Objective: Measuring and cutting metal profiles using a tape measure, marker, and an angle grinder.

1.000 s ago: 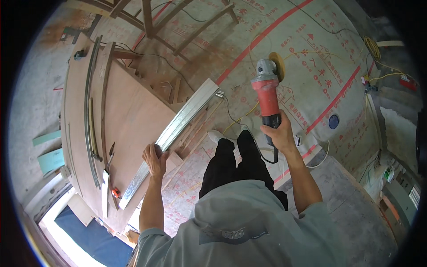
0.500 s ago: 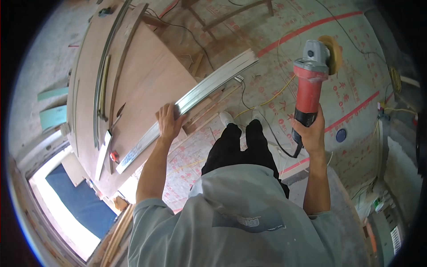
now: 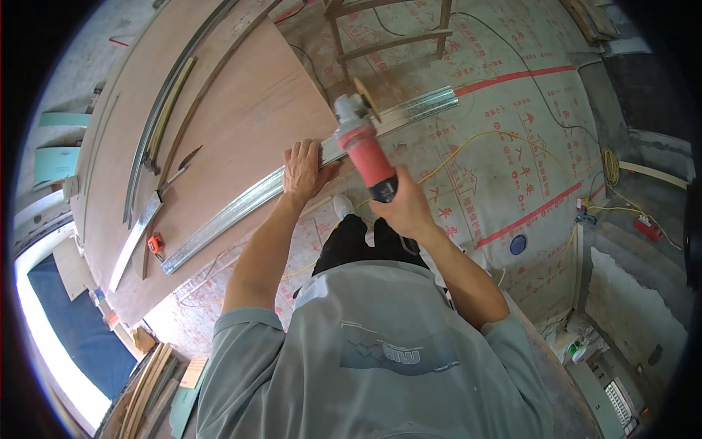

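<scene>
I've R hand [image 3: 404, 208] gripping grinder [image 3: 368, 155], disc [image 3: 367, 101] beyond its fingertips; L hand [image 3: 301, 172] clasps metal channels [image 3: 223, 223] under its fingers. Prob. positioning step; next move calls for L fingers clear of disc, imo.

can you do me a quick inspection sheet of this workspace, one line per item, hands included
surface: large wooden board, with things lying along its left side
job's things: long metal strip slanting across the board, its far end past the board's edge; red grinder in front of it in this view
clutter: orange tape measure and pale flat strip on the board
left hand: laid over the metal strip; how firmly, cannot tell
right hand: closed around the grinder's black handle
cables: yellow cable across the floor, coil at right
surroundings: printed floor sheet, wooden frame beyond the board
other people: nothing seen
</scene>
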Demonstrator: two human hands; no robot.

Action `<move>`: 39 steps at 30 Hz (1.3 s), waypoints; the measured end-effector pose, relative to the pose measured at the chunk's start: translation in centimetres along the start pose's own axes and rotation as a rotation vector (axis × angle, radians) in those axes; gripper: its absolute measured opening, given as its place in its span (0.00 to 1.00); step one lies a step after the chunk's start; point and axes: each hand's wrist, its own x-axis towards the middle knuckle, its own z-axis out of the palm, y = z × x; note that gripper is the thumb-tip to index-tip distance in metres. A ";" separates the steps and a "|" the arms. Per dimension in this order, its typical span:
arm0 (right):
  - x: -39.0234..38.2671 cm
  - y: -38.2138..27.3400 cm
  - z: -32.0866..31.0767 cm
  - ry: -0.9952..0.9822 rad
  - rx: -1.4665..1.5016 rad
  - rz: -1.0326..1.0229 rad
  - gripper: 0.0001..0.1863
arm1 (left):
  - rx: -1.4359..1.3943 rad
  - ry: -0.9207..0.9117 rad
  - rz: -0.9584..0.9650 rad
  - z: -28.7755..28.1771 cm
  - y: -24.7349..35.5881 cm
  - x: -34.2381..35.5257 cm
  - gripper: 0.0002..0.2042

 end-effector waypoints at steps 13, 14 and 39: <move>1.2 -0.6 2.7 -0.077 -0.045 0.070 0.31 | 0.001 0.051 0.044 0.1 -0.1 -0.1 0.26; 1.3 -0.4 2.7 -0.075 -0.049 0.074 0.31 | -0.001 0.049 0.044 0.0 0.0 -0.1 0.26; 1.7 -0.1 2.8 -0.090 -0.052 0.077 0.32 | 0.028 0.061 0.038 0.2 0.0 -0.2 0.30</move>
